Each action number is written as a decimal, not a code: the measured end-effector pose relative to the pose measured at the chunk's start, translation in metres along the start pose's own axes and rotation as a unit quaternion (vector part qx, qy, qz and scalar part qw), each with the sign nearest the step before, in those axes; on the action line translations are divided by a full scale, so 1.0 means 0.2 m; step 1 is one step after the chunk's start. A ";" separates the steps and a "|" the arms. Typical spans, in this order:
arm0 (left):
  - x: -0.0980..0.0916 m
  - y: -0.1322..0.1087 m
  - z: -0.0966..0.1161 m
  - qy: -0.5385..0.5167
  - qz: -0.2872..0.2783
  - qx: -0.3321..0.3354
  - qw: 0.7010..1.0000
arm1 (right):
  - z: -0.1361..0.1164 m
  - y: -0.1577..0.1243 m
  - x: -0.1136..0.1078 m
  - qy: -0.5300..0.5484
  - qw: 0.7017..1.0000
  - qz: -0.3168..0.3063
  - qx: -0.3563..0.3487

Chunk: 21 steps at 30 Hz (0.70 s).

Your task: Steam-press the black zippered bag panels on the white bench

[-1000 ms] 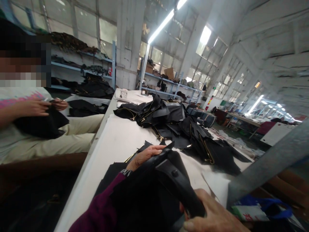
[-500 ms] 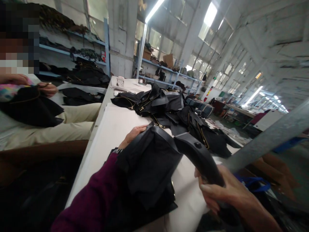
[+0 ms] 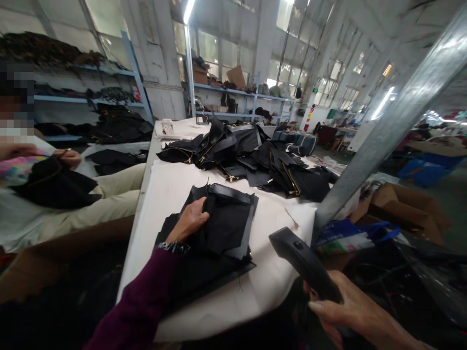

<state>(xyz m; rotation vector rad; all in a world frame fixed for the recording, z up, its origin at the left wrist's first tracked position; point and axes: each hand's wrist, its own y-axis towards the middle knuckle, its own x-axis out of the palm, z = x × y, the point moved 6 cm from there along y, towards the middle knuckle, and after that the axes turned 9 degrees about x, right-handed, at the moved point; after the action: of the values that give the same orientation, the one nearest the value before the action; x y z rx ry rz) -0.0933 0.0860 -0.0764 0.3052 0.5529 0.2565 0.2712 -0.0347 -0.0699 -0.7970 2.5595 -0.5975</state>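
My left hand [image 3: 192, 217] pinches the upper left edge of a black fabric piece [image 3: 229, 218], which lies flat on the white-covered table [image 3: 270, 204]. More dark fabric [image 3: 207, 272] is spread under and below that piece. My right hand [image 3: 346, 301] is wrapped around the grip of a black handheld tool [image 3: 302, 257] with a curved body and a broad, blunt front end. The tool is in the air over the table's right edge, apart from the fabric. Its lower end is hidden by my hand and the dark area below.
A heap of black fabric pieces with gold zippers [image 3: 248, 150] covers the far part of the table. On the left sits a person [image 3: 69, 199] holding black fabric. A slanted metal post [image 3: 368, 155] rises at the right, near cardboard boxes [image 3: 397, 209] and a blue bag [image 3: 339, 233].
The black fabric piece, raised before, now lies on the table under my left hand. The tool has separated from the fabric and sits lower. The view has turned right.
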 end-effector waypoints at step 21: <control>0.03 -0.94 0.20 -0.045 0.220 -0.103 0.969 | 0.28 -0.23 0.16 0.026 0.997 -0.054 -0.051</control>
<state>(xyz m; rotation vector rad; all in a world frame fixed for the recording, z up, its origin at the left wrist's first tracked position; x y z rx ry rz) -0.0373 -0.0951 -0.1123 0.2341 0.3598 0.7222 0.2926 -0.1037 -0.1014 -0.9730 2.6241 -0.5298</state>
